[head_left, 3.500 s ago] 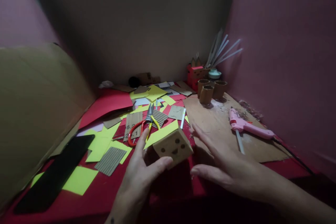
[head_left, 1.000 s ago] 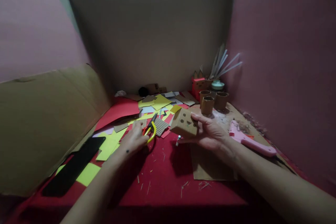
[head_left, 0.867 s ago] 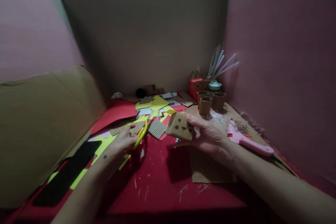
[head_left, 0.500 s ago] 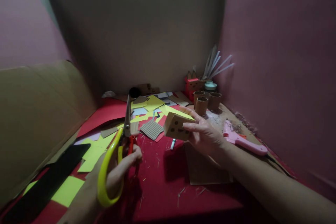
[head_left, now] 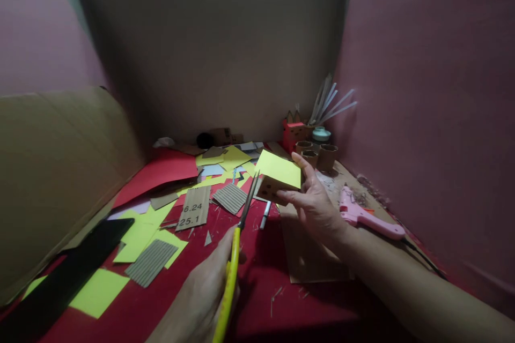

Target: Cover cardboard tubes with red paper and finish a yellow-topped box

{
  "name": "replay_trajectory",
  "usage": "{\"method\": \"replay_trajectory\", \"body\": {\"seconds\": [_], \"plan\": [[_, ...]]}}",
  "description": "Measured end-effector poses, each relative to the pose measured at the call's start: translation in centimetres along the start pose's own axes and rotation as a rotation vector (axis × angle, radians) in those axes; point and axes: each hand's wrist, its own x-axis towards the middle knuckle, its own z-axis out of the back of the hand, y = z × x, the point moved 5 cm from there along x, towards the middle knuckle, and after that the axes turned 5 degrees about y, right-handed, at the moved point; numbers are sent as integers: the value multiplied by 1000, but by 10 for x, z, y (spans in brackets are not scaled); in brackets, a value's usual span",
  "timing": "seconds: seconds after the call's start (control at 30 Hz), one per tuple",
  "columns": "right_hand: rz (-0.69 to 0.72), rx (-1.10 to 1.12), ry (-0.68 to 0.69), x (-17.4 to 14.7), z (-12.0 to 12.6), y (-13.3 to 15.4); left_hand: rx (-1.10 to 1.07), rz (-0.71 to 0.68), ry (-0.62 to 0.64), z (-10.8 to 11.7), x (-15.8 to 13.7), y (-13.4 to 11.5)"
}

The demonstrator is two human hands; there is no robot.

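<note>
My right hand [head_left: 311, 203] grips a small cardboard box [head_left: 269, 187] with dark spots on its side and a yellow paper sheet [head_left: 279, 169] over its top. In my left hand [head_left: 211, 284] is a pair of scissors [head_left: 231, 273] with yellow handles, its fingers closed about them. The scissor blades point up and away, their tips close to the left edge of the yellow sheet; whether they touch it I cannot tell. Below the box a flat cardboard piece [head_left: 309, 257] lies on the red tabletop [head_left: 257, 311].
A pink glue gun [head_left: 370, 220] lies at the right. Cardboard tubes [head_left: 328, 156], a red box [head_left: 293, 136] and a teal-lidded jar [head_left: 321, 134] stand at the back right. Paper and corrugated scraps [head_left: 152, 261] cover the left, near a long black object [head_left: 68, 278].
The scissors have swung right, from upright over the scraps to beside the box. My right hand has tilted the box so its yellow top faces me.
</note>
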Motion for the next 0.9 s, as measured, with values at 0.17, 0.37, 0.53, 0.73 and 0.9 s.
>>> {"method": "replay_trajectory", "body": {"seconds": [0.17,0.37,0.53,0.73,0.9], "plan": [[-40,15,21,-2,-3,-1,14,-62,45,-9,-4,-26],[-80,-87,-1,-4,-1,-3,87,-142,132,-17,-9,-44],[6,-138,47,-3,0,-1,127,-199,138,-19,-9,-49],[55,-284,51,-7,-4,2,123,-201,137,-18,-9,-53],[20,-255,75,-10,-9,1,111,-204,56,-17,-4,-44]]}}
